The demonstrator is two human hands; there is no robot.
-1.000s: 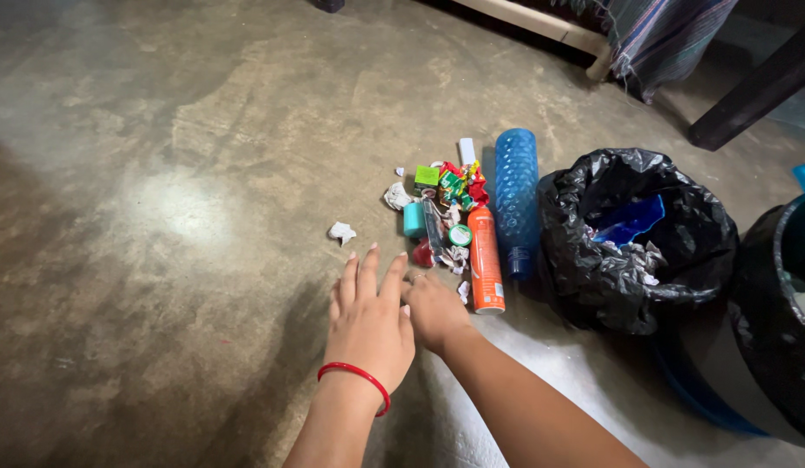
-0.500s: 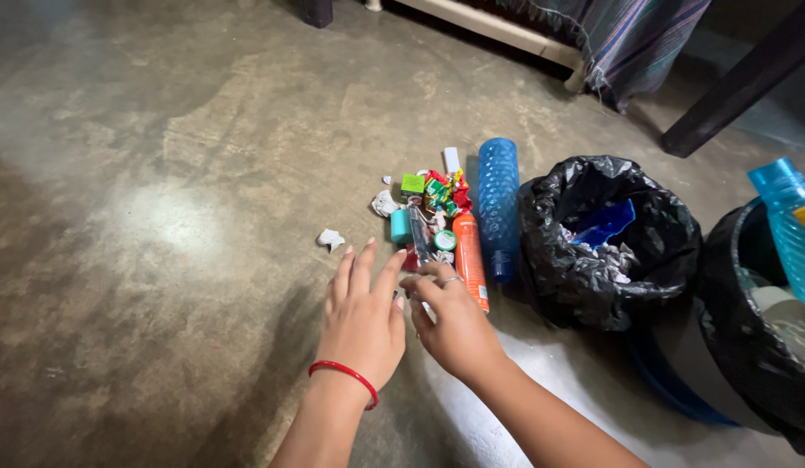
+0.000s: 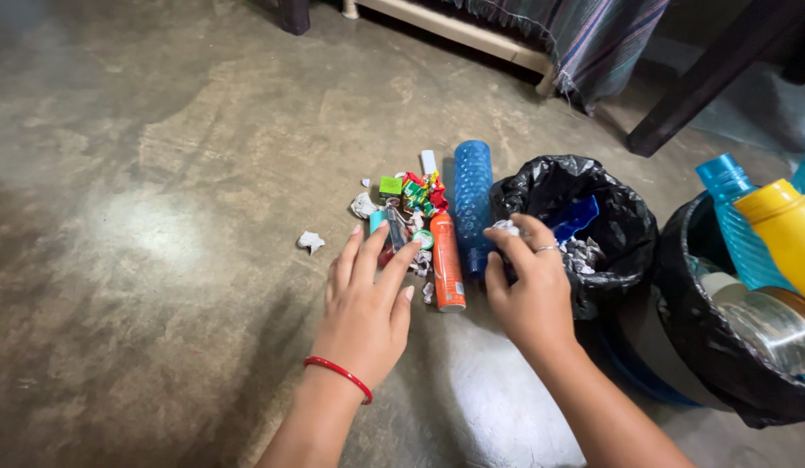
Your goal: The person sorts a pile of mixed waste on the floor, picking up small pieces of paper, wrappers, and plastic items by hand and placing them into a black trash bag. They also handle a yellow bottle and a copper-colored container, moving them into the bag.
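The left hand (image 3: pixel 365 303) lies low over the floor (image 3: pixel 142 217), palm down, fingers spread wide and holding nothing. Its fingertips reach the near edge of a litter pile (image 3: pixel 407 204): small wrappers in green, red and white, a teal cap and crumpled foil. A red bangle (image 3: pixel 337 373) circles the left wrist.

The right hand (image 3: pixel 528 286) is lifted beside the rim of a bin with a black liner (image 3: pixel 619 217). Its grip is narrow, the fingers pinched on a crumpled scrap (image 3: pixel 505 227) of pale paper or foil, held just at the liner's near edge. A ring shows on one finger.

Between the hands lies an orange bottle (image 3: pixel 446 260) on its side, cap end toward the person, just beside the left fingertips. A blue bottle (image 3: pixel 472 204) lies next to it, touching or almost touching the liner. A single white paper scrap (image 3: pixel 311 241) lies apart, to the left of the pile.

Inside the liner are a blue piece of plastic (image 3: pixel 576 217) and more crumpled foil. To the right stands a second bin (image 3: pixel 723 381), also black-lined, holding a teal bottle (image 3: pixel 736 221), a yellow bottle (image 3: pixel 784 230) and a shiny metal lid or can. Beyond are a bed frame with striped cloth (image 3: pixel 584 35) and a dark furniture leg (image 3: pixel 706 82).
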